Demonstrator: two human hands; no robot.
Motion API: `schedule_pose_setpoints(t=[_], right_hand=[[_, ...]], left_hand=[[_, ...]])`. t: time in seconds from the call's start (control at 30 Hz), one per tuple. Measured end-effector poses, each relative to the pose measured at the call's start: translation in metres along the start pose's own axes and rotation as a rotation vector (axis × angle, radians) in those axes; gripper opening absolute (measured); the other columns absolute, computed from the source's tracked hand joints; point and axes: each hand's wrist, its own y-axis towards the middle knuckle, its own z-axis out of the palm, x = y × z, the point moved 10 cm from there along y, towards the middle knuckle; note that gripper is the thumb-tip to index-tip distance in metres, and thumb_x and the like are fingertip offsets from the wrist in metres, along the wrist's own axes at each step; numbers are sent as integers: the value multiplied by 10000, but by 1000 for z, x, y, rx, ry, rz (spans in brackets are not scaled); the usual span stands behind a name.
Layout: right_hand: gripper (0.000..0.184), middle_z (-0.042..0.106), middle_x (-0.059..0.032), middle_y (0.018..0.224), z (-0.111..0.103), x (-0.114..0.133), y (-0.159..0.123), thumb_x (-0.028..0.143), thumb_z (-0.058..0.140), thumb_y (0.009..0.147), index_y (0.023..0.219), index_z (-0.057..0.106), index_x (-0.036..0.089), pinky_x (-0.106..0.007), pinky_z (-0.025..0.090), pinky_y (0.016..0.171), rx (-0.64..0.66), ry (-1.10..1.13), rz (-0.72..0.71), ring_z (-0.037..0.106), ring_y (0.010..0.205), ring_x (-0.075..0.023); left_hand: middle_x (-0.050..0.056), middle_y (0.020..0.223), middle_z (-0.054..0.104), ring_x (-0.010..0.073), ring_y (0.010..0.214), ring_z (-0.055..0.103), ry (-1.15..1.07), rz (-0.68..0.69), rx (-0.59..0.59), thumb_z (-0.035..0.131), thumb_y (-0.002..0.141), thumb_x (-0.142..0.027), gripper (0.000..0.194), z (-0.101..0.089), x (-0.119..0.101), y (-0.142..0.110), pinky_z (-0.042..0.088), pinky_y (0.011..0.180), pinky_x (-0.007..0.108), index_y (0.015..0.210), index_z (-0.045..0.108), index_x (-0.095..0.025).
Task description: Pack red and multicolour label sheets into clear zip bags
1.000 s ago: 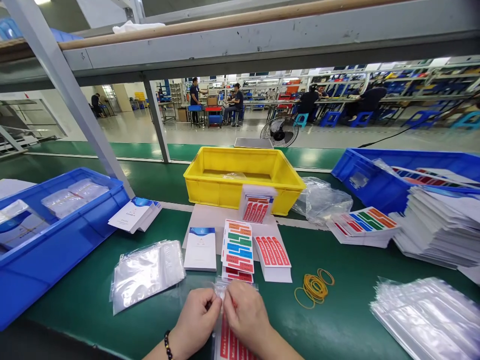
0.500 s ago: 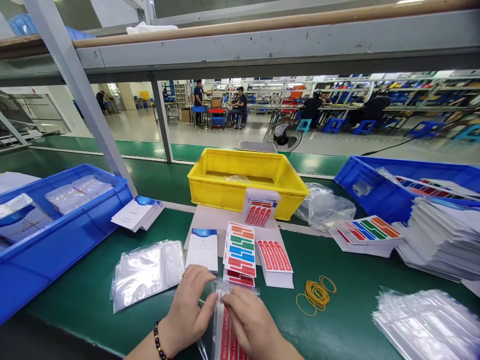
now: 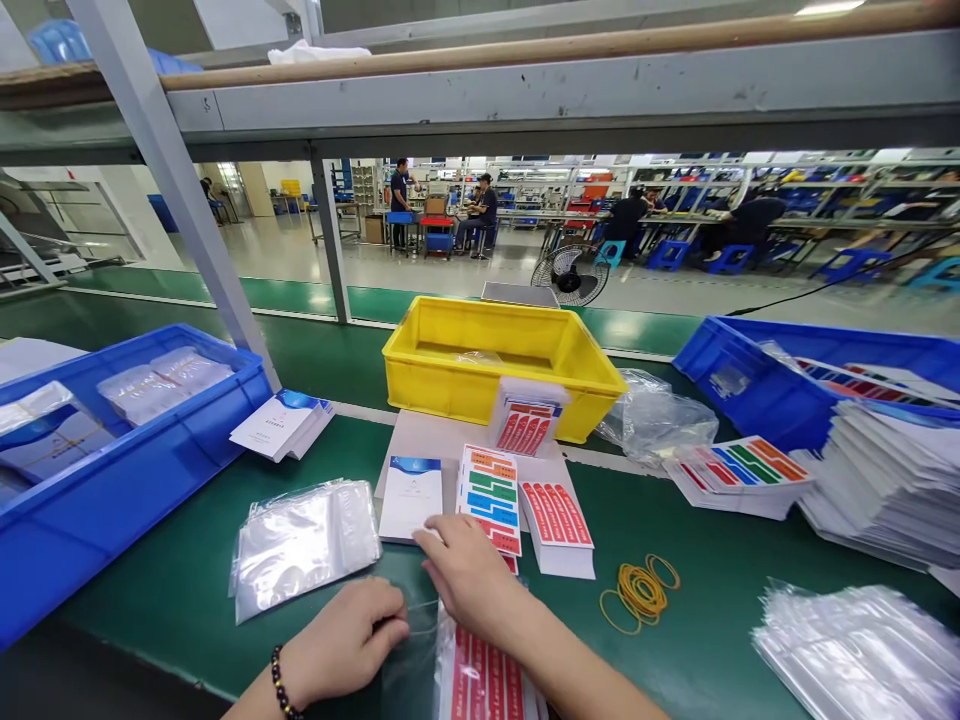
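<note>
My left hand is low over the green bench, its thumb and fingers pinched on the edge of a clear plastic bag. My right hand reaches across with fingers partly spread, the tips at the lower right corner of a white booklet with a blue top band. Beneath my right forearm lies a bagged stack of red-striped label sheets. Just behind that hand is a pile of multicoloured label sheets, and a thick stack of red label sheets stands to its right.
Clear bags lie in piles at left and right. Rubber bands sit right of my arm. A yellow bin stands behind, flanked by a blue bin at left and another blue bin at right.
My right hand has left the bag opening and moved up and left to the booklet. My left hand has drawn down and left, fingers still pinched.
</note>
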Motion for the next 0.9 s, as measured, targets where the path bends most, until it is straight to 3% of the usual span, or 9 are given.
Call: schedule_pose_setpoints(t=[0.13,0.23,0.37,0.47,0.53,0.6,0.67,0.8,0.9], right_hand=[[562,573,-147,1036,26,-11,30,166,615,718,1248,434,128,-500,276,951,67,-229,30,496,994,-295],[388,602,-101,871,30,-14,34,117,561,708,1096,543,124,-478,269,964,51,-217,20,527,855,-249],[124,555,-48,721,1,3,16,103,495,716,736,595,174,-449,310,939,-142,-85,-35,493,738,-200],[138,529,-31,715,-26,30,-7,130,466,753,731,589,190,-444,328,928,-207,56,-170,479,704,-174],[127,541,-27,749,-38,40,-20,175,471,779,797,595,196,-435,342,924,-179,166,-257,495,717,-165],[151,565,-45,823,-46,26,-29,188,462,807,882,593,192,-438,362,906,-196,193,-229,517,775,-176],[201,571,-96,939,-51,-11,-33,172,471,806,974,582,168,-472,370,884,-267,93,-68,517,890,-224],[435,551,-140,1047,-37,-77,-40,168,595,693,1124,543,142,-578,294,929,-258,-139,210,470,1021,-312],[368,572,-95,983,-31,-91,-43,167,596,697,1064,584,175,-541,295,955,-222,-103,234,516,944,-258]], left_hand=[[-34,550,419,111,554,382,-184,-48,-79,414,837,-421,402,8,13,1,293,561,239,521,404,-172],[-40,490,386,102,505,359,-441,-113,-144,371,807,-589,527,12,27,-1,281,523,238,490,415,-170],[-51,398,419,75,384,352,-1035,-297,-216,376,742,-698,611,23,49,-3,293,456,209,657,585,-130],[13,474,567,124,398,505,-1497,-429,-102,328,753,-711,668,43,48,0,358,423,216,847,624,-119],[75,633,669,182,531,620,-1660,-429,-39,460,784,-581,512,46,40,2,429,472,246,902,630,-112],[109,760,710,212,658,664,-1720,-388,-34,607,759,-367,308,43,34,4,478,579,276,902,642,-97],[133,800,722,232,721,677,-1727,-368,-17,665,716,-255,244,42,30,3,490,667,305,880,657,-75],[164,800,727,252,701,687,-1695,-383,62,698,694,-287,308,51,20,0,494,659,315,887,670,-49],[174,792,723,262,718,686,-1656,-371,122,722,673,-287,345,56,6,4,486,679,317,898,670,-30]])
